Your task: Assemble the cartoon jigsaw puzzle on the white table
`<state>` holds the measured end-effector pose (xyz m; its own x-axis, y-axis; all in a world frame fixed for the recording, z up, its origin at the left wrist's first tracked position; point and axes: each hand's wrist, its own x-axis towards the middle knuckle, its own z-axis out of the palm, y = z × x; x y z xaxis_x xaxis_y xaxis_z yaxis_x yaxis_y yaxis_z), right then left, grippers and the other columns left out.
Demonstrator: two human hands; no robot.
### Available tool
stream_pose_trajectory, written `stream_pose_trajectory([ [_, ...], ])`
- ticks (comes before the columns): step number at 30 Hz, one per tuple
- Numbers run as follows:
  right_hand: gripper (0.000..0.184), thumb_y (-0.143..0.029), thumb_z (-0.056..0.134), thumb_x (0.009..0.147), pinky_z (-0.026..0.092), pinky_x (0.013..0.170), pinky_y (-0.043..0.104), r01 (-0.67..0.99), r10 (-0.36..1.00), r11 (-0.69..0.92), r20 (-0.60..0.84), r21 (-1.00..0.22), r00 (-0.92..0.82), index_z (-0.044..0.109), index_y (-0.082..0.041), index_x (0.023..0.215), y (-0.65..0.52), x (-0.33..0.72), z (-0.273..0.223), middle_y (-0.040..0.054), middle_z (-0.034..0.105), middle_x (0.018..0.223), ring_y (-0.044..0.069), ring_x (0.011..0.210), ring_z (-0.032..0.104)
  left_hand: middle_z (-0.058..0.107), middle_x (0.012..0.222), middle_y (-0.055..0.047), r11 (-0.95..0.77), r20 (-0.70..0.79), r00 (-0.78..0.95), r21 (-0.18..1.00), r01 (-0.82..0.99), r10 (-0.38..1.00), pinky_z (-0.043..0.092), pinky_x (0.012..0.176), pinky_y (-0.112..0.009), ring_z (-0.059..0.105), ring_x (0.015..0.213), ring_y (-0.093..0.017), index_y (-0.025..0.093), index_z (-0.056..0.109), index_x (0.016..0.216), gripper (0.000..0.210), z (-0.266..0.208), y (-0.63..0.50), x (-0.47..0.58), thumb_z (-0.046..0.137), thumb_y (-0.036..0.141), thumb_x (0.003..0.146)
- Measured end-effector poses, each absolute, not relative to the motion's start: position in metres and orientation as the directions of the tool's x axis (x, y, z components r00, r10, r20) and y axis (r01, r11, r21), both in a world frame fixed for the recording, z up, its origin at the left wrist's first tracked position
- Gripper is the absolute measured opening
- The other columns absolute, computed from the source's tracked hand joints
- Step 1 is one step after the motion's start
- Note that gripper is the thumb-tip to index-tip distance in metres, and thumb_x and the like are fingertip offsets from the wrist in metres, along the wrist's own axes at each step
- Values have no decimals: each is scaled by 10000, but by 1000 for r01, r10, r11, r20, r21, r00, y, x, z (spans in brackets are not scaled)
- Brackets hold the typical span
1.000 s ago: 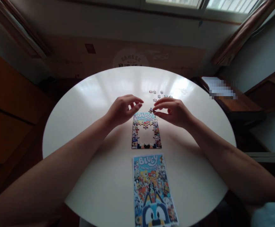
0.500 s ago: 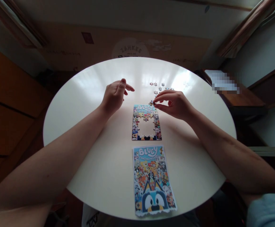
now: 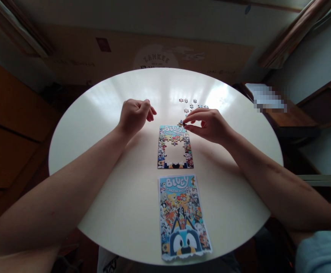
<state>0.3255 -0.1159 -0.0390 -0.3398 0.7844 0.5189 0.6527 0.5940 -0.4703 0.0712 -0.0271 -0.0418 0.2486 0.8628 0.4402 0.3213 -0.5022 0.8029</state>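
Just above the top right corner of the partly assembled jigsaw puzzle (image 3: 161, 151), my right hand (image 3: 207, 122) pinches a small dark puzzle piece (image 3: 184, 124) between thumb and fingertips. Another loose piece lies right beside those fingertips. The puzzle has its border joined, and bare tabletop shows through a gap in its middle. My left hand (image 3: 135, 115) hovers left of the puzzle's top, fingers loosely curled in, with nothing visible in it. Nearer to me lies a paper picture (image 3: 184, 216) with the same "Bluey" design and a ragged lower edge.
Several loose puzzle pieces (image 3: 191, 106) are scattered beyond my right hand, some partly behind it. Everything rests on a white oval table (image 3: 111, 197). A wooden side table (image 3: 290, 117) stands at the right, with orange-brown cabinets (image 3: 6, 121) at the left.
My left hand has drawn slightly left and its fingers have curled in more. The right hand keeps its pinch on the puzzle piece at nearly the same spot.
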Motion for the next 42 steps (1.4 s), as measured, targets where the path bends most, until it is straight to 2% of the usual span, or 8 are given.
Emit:
stream_pose_trajectory([
  [20,91,-246,738,859,545,627,288,640,765,612,554,-466,-328,796,-231,926,-114,328,-38,24,761,940,146,749,683,663,544,-80,-516,470,215,798,310,856,451,502,-246,556,461,-98,162,595,452,521,-42,-24,70,442,286,935],
  [23,115,-288,732,862,520,560,275,672,764,571,605,-471,-226,797,-224,932,-110,342,-30,40,765,945,151,731,682,681,560,-70,-512,468,207,790,339,859,463,522,-248,599,494,-115,165,630,470,519,-43,-23,66,448,318,932],
  [26,187,-359,715,867,491,511,277,728,754,460,656,-509,-18,796,-216,956,-101,369,-26,62,769,962,173,720,690,704,593,-57,-479,437,198,798,365,878,474,534,-251,608,504,-124,176,647,487,511,-44,-21,62,454,359,924],
  [28,234,-405,721,843,533,582,312,756,732,361,668,-546,133,793,-209,948,-93,389,-29,81,773,1007,199,751,695,701,589,-54,-438,407,163,827,353,899,464,522,-248,600,499,-125,182,644,483,503,-45,-19,60,460,372,910],
  [30,277,-439,700,839,573,763,365,753,765,216,587,-621,264,787,-210,968,-85,407,-38,80,773,1053,214,809,702,691,576,-55,-374,352,126,872,315,927,446,498,-247,581,485,-126,183,635,473,496,-47,-17,58,459,374,896],
  [31,299,-447,684,844,571,794,379,750,779,183,560,-635,284,787,-198,974,-81,414,-44,91,777,1041,222,809,702,678,558,-57,-337,318,111,896,288,941,430,478,-248,563,466,-126,185,620,457,492,-47,-16,58,462,373,883],
  [34,302,-451,677,831,574,763,381,749,837,122,473,-651,275,792,-198,949,-74,425,-60,92,793,969,230,756,698,675,569,-73,-229,222,57,950,214,973,386,432,-245,528,445,-122,188,584,425,474,-49,-13,56,471,370,848],
  [42,231,-401,685,826,553,747,332,780,977,98,208,-618,41,813,-234,922,-80,420,-58,60,787,953,208,776,691,667,585,-75,-206,201,42,959,196,979,379,430,-255,498,443,-125,195,573,425,468,-48,-13,53,487,387,843],
])
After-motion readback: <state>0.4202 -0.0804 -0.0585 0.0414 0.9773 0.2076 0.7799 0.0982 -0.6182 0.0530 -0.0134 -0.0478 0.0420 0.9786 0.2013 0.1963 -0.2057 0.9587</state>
